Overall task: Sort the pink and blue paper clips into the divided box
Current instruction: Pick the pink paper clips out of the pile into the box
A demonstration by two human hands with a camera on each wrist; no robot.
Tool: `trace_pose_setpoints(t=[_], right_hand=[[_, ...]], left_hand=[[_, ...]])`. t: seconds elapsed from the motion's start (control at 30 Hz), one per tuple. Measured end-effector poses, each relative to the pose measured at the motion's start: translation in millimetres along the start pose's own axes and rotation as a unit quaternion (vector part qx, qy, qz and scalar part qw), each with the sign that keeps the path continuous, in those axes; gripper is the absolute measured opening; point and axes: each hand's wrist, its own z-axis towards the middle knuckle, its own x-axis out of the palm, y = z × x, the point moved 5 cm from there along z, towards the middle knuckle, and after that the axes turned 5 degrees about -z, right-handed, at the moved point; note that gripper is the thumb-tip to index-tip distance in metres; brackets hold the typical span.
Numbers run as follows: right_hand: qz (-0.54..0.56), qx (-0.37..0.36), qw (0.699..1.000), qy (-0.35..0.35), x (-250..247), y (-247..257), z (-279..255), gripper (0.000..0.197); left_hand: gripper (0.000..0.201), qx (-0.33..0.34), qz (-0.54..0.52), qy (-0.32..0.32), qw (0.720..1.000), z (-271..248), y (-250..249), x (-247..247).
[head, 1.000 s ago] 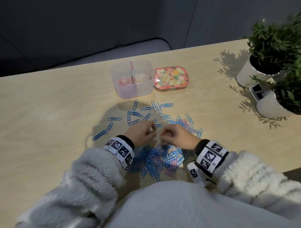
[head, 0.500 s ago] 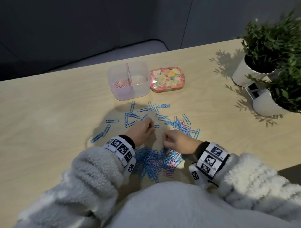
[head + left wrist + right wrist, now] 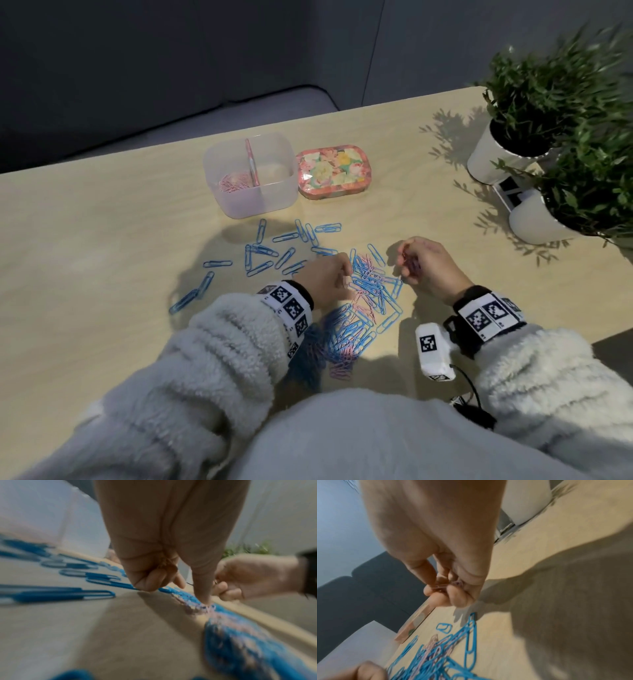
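Note:
The clear divided box (image 3: 260, 202) stands at the back of the table, with pink clips (image 3: 234, 181) in its left compartment. A mixed pile of blue and pink clips (image 3: 366, 298) lies between my hands, and loose blue clips (image 3: 263, 257) are spread to its left. My left hand (image 3: 342, 274) is at the pile's left edge. In the left wrist view one straight finger (image 3: 204, 595) presses on pink clips while the other fingers curl. My right hand (image 3: 406, 260) is lifted right of the pile and pinches pink clips (image 3: 453, 584).
A floral tin (image 3: 332, 171) sits right of the box. Two white potted plants (image 3: 493, 161) (image 3: 541, 222) stand at the table's right. The table's near edge (image 3: 609, 339) runs just behind my right wrist. A dark sofa lies beyond the far edge.
My right hand has lifted out of the pile and moved right, with pink clips in its fingers. My left hand has shifted onto the pile's left edge.

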Motion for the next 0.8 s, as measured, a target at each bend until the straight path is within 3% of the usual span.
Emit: trace_pose_setpoints(t=[0.1, 0.23, 0.33, 0.47, 0.57, 0.63, 0.8], right_hand=[[-0.192, -0.065, 0.979, 0.007, 5.9, -0.8, 2.2, 0.021], [-0.447, -0.11, 0.888, -0.006, 18.8, -2.0, 2.6, 0.021], [-0.487, -0.106, 0.866, -0.044, 27.8, 4.6, 1.3, 0.025], [-0.469, -0.057, 0.881, -0.016, 37.9, 2.5, 10.7, 0.016], [-0.353, -0.021, 0.934, 0.046, 43.4, 2.1, 16.2, 0.019], [-0.268, -0.021, 0.961, 0.062, 46.6, 13.7, 13.0, 0.01], [-0.206, -0.031, 0.974, 0.082, 63.2, 59.4, 14.9, 0.017]], left_hand=[[0.035, 0.01, 0.101, -0.017, 0.995, -2.4, -3.4, 1.6], [0.023, 0.021, 0.163, -0.059, 0.985, -6.4, -3.3, -1.5], [0.024, 0.013, 0.202, -0.045, 0.978, -7.8, 4.6, -3.8], [0.032, -0.002, 0.226, -0.024, 0.974, -10.2, 8.8, -2.4], [0.033, 0.004, 0.246, 0.0, 0.969, -14.2, 7.7, 0.0], [0.027, 0.006, 0.216, 0.008, 0.976, -19.3, 11.9, 0.5], [0.021, -0.005, 0.179, 0.008, 0.984, -31.2, 23.0, 0.9]])
